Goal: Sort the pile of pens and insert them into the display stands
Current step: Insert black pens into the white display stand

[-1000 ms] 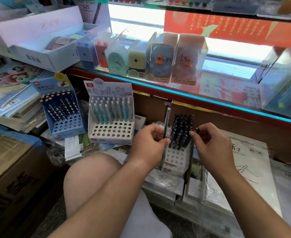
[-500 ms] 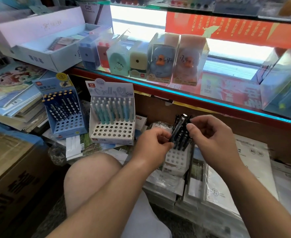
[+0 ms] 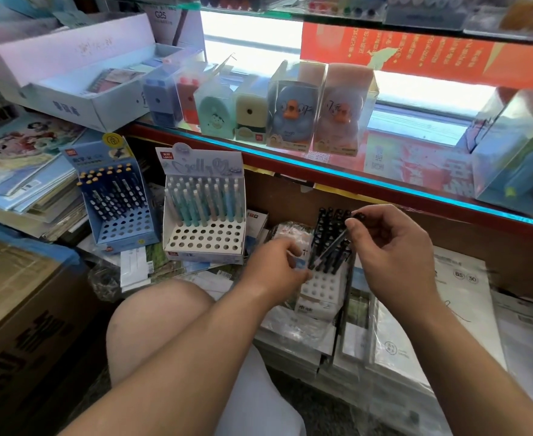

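Pinching both ends of a slim black pen (image 3: 329, 247), right hand (image 3: 394, 247) and left hand (image 3: 277, 265) aim it at the white perforated stand (image 3: 320, 286).

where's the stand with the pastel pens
Head view, left of centre below the glass shelf: the pastel-pen stand sits between the blue pen stand on its left and the left hand on its right.

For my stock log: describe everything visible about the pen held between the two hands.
The pen is slim, dark, plastic-looking and motion-blurred. It slants, upper end up-right, pinched by the right hand; its lower end reaches fingertips of the left hand, grip there unclear. It hangs before the black pens in the white stand, not yet inserted.
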`<state>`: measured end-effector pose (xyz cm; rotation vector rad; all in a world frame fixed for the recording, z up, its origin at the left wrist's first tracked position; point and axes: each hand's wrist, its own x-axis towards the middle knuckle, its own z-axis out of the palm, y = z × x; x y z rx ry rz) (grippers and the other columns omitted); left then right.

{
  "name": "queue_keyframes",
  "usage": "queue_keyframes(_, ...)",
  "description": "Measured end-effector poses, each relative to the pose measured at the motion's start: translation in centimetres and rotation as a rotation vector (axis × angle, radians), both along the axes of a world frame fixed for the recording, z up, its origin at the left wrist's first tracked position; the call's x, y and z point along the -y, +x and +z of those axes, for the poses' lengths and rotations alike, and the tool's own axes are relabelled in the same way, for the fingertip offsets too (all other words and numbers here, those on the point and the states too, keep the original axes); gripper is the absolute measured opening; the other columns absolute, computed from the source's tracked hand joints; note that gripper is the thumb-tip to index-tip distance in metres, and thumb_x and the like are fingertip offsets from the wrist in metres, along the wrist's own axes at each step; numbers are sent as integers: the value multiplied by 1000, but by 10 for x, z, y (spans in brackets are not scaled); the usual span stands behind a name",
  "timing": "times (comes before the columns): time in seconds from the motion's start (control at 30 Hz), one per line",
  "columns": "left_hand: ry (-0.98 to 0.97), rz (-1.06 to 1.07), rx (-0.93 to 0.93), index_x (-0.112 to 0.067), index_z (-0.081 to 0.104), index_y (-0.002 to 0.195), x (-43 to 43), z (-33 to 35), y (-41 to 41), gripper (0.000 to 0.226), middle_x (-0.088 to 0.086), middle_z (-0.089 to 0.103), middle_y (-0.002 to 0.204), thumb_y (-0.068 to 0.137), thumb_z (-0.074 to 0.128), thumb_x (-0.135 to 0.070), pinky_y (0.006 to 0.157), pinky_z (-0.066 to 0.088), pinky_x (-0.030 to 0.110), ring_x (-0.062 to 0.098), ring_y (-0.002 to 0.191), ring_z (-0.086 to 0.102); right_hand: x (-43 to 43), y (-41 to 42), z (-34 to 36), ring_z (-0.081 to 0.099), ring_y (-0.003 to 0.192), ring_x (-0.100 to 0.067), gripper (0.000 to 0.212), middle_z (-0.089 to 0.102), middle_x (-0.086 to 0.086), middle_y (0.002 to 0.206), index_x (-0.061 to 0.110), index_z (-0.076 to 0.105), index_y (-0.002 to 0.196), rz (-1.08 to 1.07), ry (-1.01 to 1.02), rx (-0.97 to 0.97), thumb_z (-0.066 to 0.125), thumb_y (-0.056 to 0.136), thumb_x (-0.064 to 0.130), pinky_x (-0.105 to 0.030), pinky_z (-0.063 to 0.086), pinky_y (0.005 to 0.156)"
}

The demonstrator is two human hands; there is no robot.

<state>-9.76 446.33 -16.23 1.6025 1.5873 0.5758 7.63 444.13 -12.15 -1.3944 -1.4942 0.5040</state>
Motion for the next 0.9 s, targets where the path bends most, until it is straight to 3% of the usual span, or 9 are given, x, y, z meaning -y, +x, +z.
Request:
queue_keyframes(0.1, -98, -70, -149, -24, 58, 124, 0, -10, 0, 49, -1, 67, 111, 83, 81, -37, 88, 56, 38, 18, 98, 64, -2, 0, -11, 65, 81, -5, 7, 68, 14, 87, 26, 71, 100, -8, -16, 74, 72, 94, 23, -20, 55, 71)
queue_keyframes(0.2, -150, -143, -236, -22, 55, 129, 1, -14, 2, 53, 1, 66, 117, 85, 79, -39, 90, 55, 38, 19, 100, 64, -5, -1, -23, 64, 84, -2, 8, 68, 15, 91, 27, 72, 101, -9, -31, 158, 72, 93, 24, -22, 54, 75)
queue_keyframes(0.27, -143, -182, -286, -21, 55, 130, 1, -15, 3, 51, 2, 65, 120, 88, 76, -39, 91, 53, 37, 20, 105, 62, -6, -2, -29, 63, 86, 2, 9, 67, 16, 92, 27, 72, 102, -10, -33, 219, 72, 93, 25, -16, 52, 76)
queue_keyframes(0.4, -166, -185, -269, -24, 58, 124, 0, -17, 3, 44, 0, 66, 118, 87, 75, -42, 91, 54, 39, 20, 103, 63, -5, -5, -35, 60, 87, 8, 15, 69, 11, 91, 22, 75, 107, -11, -12, 271, 73, 92, 22, -2, 44, 75)
queue_keyframes(0.9, -146, -193, -289, -22, 60, 124, -5, -21, 2, 43, 1, 67, 119, 88, 74, -41, 91, 53, 37, 21, 105, 63, -11, -10, -36, 59, 83, 6, 18, 66, 13, 94, 20, 74, 111, -37, -2, 282, 72, 93, 23, -1, 41, 74)
